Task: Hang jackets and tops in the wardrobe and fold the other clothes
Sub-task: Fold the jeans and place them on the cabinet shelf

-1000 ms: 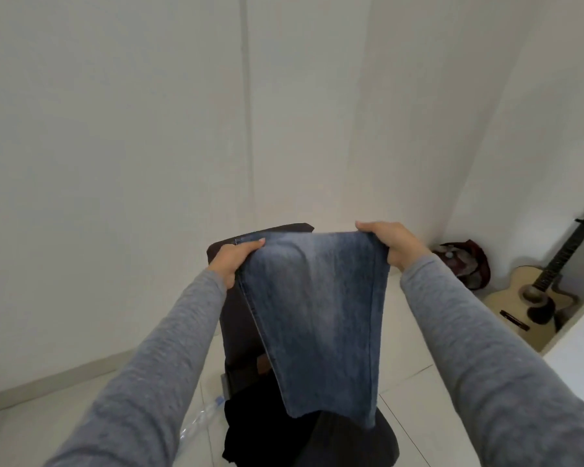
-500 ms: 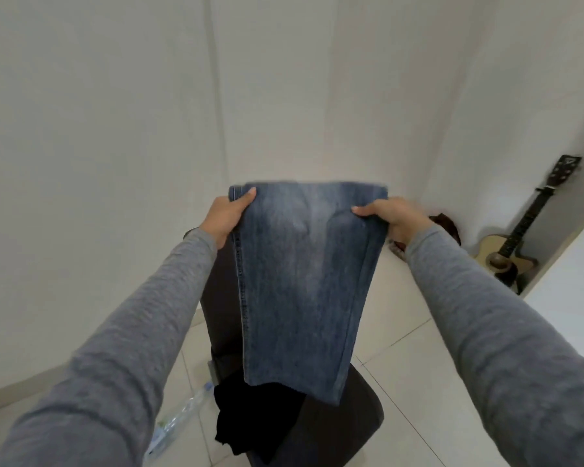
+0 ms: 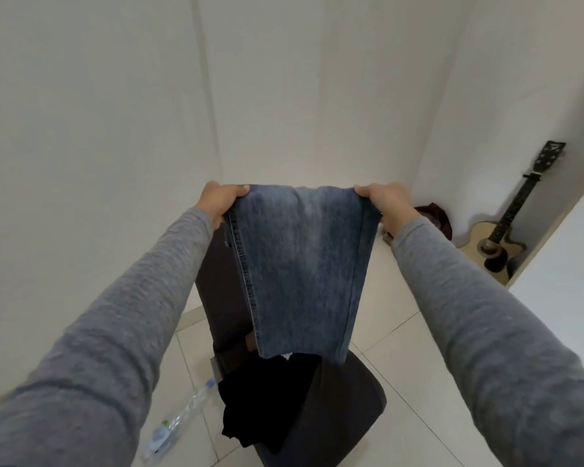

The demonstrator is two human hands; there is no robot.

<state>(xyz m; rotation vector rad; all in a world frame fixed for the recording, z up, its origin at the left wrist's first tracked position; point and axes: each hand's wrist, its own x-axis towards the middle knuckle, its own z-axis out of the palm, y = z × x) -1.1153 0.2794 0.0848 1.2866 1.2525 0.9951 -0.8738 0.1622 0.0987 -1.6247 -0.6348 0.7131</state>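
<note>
Since half a second ago our hands have slid from the sides of the jeans [image 3: 304, 271] up to the top corners, and the cloth now hangs straighter. Our left hand [image 3: 218, 202] pinches the left corner of the folded top edge, thumb over the front and the other fingers curled behind. Our right hand [image 3: 383, 202] pinches the right corner the same way, though we cannot see its fingers behind the denim. The jeans hang in the air in front of us, their lower end dangling over a black garment [image 3: 263, 399] heaped on the dark chair [image 3: 344, 399]; whether they touch we cannot tell. We judge this to be mid-fold. To do it well we should keep both corners level and taut so the side seams line up, then lay the lower edge on something flat and bring the top down over it, not onto the heap, where it would buckle
</note>
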